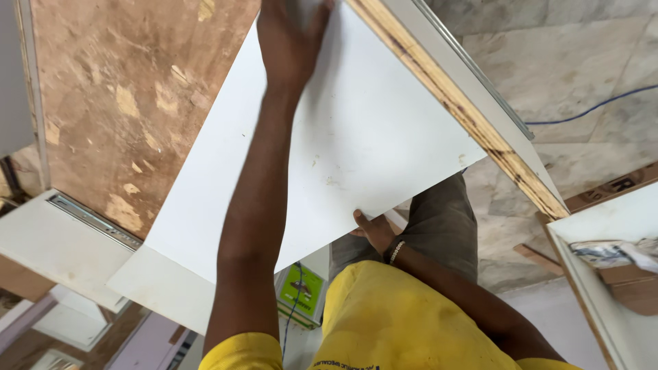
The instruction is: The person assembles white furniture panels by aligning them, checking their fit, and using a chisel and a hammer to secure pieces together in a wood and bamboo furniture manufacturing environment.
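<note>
A large white laminated board (370,137) lies tilted in front of me inside an open cabinet frame. My left hand (291,41) reaches far forward and presses flat on the board's top face near its far edge. My right hand (375,231) grips the board's near edge from underneath, thumb on the rim; a bracelet sits on that wrist. A plywood-edged white panel (473,116) runs diagonally along the board's right side. Bare brown plywood (130,89) forms the surface on the left.
A metal drawer slide (92,220) is fixed on a white panel at lower left. A green-labelled box (301,291) with a cable lies below the board. Marble floor (582,75) with a blue wire shows on the right, and another white panel with clutter (617,253) stands at right.
</note>
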